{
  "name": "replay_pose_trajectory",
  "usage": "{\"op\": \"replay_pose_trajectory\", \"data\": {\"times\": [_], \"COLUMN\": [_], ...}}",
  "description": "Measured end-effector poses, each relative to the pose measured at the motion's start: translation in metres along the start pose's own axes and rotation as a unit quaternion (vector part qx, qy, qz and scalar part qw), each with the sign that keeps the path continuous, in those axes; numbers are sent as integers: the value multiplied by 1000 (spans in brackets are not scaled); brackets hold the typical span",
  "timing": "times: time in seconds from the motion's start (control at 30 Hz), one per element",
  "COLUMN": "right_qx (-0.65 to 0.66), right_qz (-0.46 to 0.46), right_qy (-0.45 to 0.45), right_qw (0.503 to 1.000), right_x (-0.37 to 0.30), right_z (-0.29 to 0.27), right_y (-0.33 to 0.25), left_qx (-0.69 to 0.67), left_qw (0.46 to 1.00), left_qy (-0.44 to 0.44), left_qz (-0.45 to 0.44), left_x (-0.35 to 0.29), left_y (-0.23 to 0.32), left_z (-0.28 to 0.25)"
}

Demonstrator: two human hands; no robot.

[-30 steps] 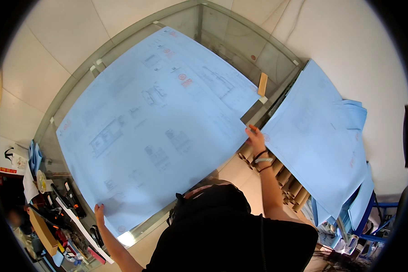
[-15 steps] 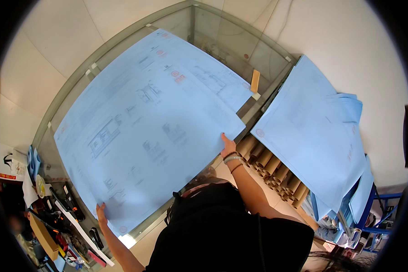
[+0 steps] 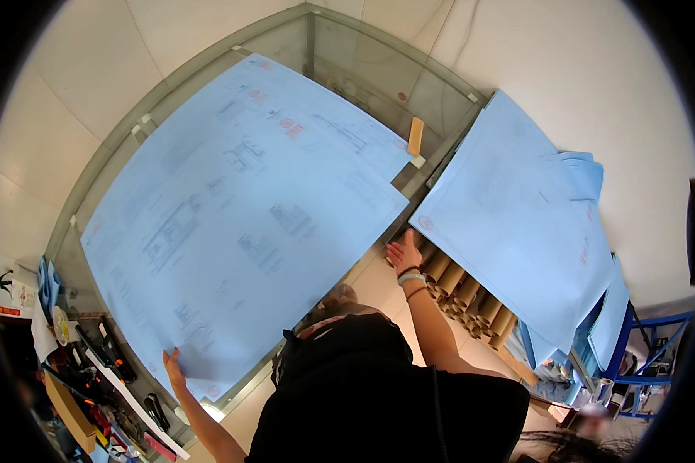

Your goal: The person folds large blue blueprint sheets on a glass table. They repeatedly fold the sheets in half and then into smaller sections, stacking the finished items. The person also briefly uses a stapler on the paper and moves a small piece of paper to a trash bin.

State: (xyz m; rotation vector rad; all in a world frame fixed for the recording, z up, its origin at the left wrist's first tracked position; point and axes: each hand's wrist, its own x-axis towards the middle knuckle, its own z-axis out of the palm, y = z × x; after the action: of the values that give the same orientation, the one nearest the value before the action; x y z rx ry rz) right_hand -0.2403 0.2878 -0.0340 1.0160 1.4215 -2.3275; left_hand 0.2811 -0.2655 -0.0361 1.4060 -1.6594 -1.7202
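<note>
The fingers of the left hand [image 3: 173,366] are laid flat and spread on the near corner of a large pale blue drawing sheet [image 3: 239,216], pressing it rather than gripping it. The fingers of the right hand [image 3: 403,251] are loosely opened and nothing is grasped; they are held just beside the sheet's opposite near corner, whether touching cannot be told. Beyond both hands the sheet is spread across a glass table [image 3: 378,81], covering most of it. The sheet is judged thin, light, limp and easily creased, so it is best taken at two corners or edges at once. To the right of the right fingers a row of cardboard tubes [image 3: 463,297] is seen, and past them a stack of further blue sheets [image 3: 517,224].
</note>
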Motion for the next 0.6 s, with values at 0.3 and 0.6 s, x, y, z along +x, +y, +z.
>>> {"op": "replay_pose_trajectory", "data": {"times": [0.3, 0.6], "right_qx": [260, 422], "right_qz": [-191, -263], "right_qy": [55, 111], "right_qw": [945, 860], "right_x": [11, -6], "right_z": [-175, -243], "right_y": [-62, -120], "left_qx": [21, 23], "left_qw": [999, 998], "left_qy": [32, 10], "left_qz": [-23, -60], "left_x": [-8, -9], "left_y": [2, 23], "left_z": [-4, 8]}}
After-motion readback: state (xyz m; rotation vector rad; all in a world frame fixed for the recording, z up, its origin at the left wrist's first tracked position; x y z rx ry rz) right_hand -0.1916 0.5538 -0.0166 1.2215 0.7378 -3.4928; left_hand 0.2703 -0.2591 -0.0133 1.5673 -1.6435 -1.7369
